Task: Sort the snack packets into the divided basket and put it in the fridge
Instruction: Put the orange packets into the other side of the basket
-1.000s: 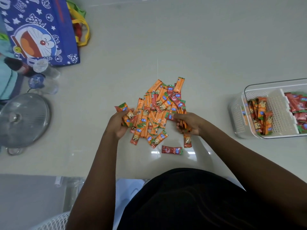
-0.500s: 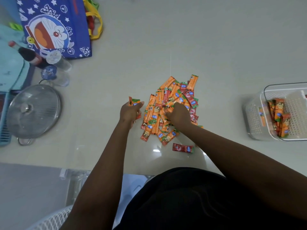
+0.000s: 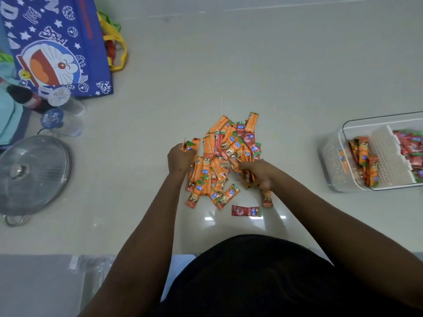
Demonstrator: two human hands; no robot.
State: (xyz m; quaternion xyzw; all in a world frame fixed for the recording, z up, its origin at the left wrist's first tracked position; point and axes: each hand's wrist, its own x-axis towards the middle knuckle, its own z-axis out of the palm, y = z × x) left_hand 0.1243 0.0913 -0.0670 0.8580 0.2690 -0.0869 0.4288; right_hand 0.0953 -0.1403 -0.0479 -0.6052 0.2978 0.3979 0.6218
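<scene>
A pile of orange and red snack packets (image 3: 225,156) lies on the pale floor in front of me. My left hand (image 3: 179,157) grips a few orange packets at the pile's left edge. My right hand (image 3: 257,173) is closed around several orange packets at the pile's right side. One red packet (image 3: 246,211) lies alone near me. The white divided basket (image 3: 334,165) stands at the right, with orange packets in its left compartment and red ones in its right.
A blue cartoon tote bag (image 3: 57,46) stands at the far left. Below it are a dark bottle (image 3: 25,99), two clear bottles (image 3: 66,104) and a glass pot lid (image 3: 32,175). A grey mat lies at the bottom left.
My right hand drew back from the middle of the pile toward its right side with packets in it. The camera view shifted, so the basket's red compartment shows again.
</scene>
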